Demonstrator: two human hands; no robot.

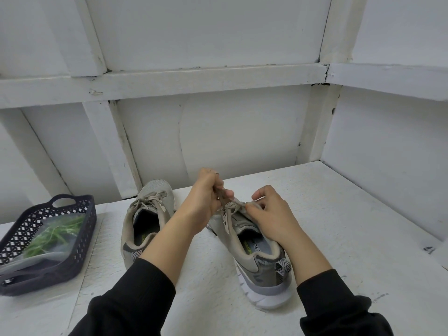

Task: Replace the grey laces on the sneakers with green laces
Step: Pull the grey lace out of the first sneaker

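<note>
The sneaker (257, 267) being worked on stands on the white table (206, 275) with its heel toward the person, and both hands are closed on its grey lace (231, 205) just above the tongue. The left hand (206, 197) has its fingers curled round a gathered length of lace and holds it up over the toe end. The right hand (274, 217) pinches a strand low down, right at the eyelets. The lace is flat, soft and light, so it will bend anywhere and offers no resistance of its own. I judge the drag comes only from friction in the eyelets. The best hold is therefore close to the eyelet being cleared, pulling one crossing at a time (a hard tug on the long end would likely just lift the light shoe). A hand on the collar of the sneaker would steady it. To the left of this sneaker stands the second sneaker (148, 214), its grey lace threaded. Farther left of it sits a dark basket (88, 221) holding a clear bag (41, 259) with the green laces (55, 232) inside, well apart from the hands.
</note>
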